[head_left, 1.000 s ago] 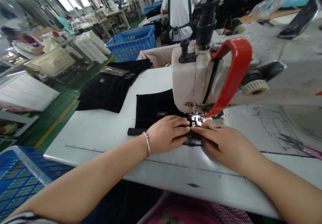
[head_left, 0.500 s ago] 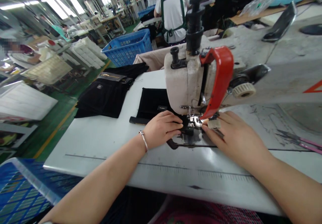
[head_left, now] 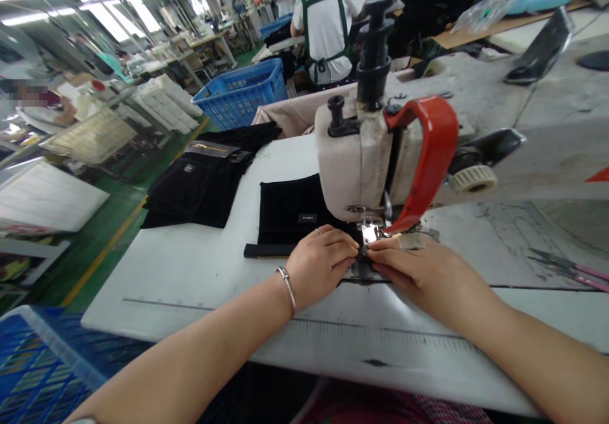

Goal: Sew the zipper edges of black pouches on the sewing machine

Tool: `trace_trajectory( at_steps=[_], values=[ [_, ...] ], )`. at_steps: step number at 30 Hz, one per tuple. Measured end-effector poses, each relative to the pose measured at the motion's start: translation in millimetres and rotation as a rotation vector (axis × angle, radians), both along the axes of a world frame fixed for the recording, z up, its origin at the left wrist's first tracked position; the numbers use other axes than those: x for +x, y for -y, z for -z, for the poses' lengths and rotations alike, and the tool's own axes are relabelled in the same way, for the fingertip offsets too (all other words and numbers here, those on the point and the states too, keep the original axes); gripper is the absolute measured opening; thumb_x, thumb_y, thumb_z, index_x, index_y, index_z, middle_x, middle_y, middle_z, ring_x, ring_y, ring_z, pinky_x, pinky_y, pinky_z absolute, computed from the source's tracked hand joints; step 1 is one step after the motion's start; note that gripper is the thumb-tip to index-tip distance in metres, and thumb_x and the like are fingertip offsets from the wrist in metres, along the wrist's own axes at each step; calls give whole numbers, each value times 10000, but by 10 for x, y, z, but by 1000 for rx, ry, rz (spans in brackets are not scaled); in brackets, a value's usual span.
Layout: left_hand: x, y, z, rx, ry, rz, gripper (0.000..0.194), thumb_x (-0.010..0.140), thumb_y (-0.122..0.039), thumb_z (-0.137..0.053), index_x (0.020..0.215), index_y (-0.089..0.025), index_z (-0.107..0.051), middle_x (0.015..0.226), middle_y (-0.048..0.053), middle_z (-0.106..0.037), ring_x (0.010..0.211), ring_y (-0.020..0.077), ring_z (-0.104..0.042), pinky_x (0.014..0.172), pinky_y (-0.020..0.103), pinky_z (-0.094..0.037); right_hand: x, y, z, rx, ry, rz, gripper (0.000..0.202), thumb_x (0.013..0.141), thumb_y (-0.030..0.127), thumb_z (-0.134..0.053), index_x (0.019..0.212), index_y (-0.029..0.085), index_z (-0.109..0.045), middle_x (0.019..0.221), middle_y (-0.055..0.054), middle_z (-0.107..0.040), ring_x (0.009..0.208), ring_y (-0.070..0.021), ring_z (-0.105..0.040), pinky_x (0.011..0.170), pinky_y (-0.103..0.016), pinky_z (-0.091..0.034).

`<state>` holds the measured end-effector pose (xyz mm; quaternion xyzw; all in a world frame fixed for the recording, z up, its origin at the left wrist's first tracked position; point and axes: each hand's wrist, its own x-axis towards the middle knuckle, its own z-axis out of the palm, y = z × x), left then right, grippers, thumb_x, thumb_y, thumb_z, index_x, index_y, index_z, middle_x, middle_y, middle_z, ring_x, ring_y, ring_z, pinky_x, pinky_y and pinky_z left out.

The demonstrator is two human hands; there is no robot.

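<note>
A black fabric panel with a small label lies on the sewing table, its right part under the head of the sewing machine. Along the panel's near edge runs a black strip. My left hand, fingers pressed together, holds the strip and panel edge just left of the metal presser foot. My right hand has its fingertips closed on the fabric edge right in front of the foot, nearly meeting the left fingertips. The bit of cloth between them is mostly hidden.
A stack of black fabric pieces lies at the table's left. Pink-handled snips rest on the right. A red guard curves beside the needle area. Blue baskets stand beyond the table and at lower left; a co-worker is behind.
My left hand has shifted right, nearer the presser foot. My right fingertips have come left, around to the foot's front. The panel has turned slightly and shows more of its label.
</note>
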<state>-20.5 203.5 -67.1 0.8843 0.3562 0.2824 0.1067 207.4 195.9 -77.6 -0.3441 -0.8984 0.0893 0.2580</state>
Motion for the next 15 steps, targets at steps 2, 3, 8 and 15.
trace_trajectory(
  at_steps=[2, 3, 8, 15],
  values=[
    [4, -26, 8, 11, 7, 0, 88, 888, -141, -601, 912, -165, -682, 972, 16, -731, 973, 166, -655, 942, 334, -521, -2, -13, 10, 17, -4, 7, 196, 928, 193, -529, 1052, 205, -680, 1048, -82, -693, 956, -237, -632, 786, -375, -519],
    [8, -42, 14, 16, 12, -5, 90, 885, -141, -603, 913, -168, -684, 968, 17, -732, 967, 166, -657, 936, 335, -523, -4, -22, 16, 22, -4, 13, 204, 924, 189, -534, 1071, 210, -674, 1058, -77, -692, 960, -237, -632, 783, -371, -521],
    [39, -133, 53, 47, 30, -58, 87, 859, -134, -629, 887, -186, -694, 947, 9, -736, 918, 168, -662, 893, 331, -532, -27, -77, 42, 65, 32, 57, 208, 927, 200, -529, 1084, 203, -665, 1056, -84, -698, 932, -252, -636, 745, -376, -523],
    [56, -225, 88, 59, 4, -132, 73, 852, -164, -641, 866, -203, -702, 912, 25, -726, 895, 188, -652, 862, 352, -544, -72, -128, 26, 144, 67, 133, 181, 924, 195, -515, 1015, 190, -671, 1006, -95, -696, 846, -233, -623, 720, -345, -509]
  ],
)
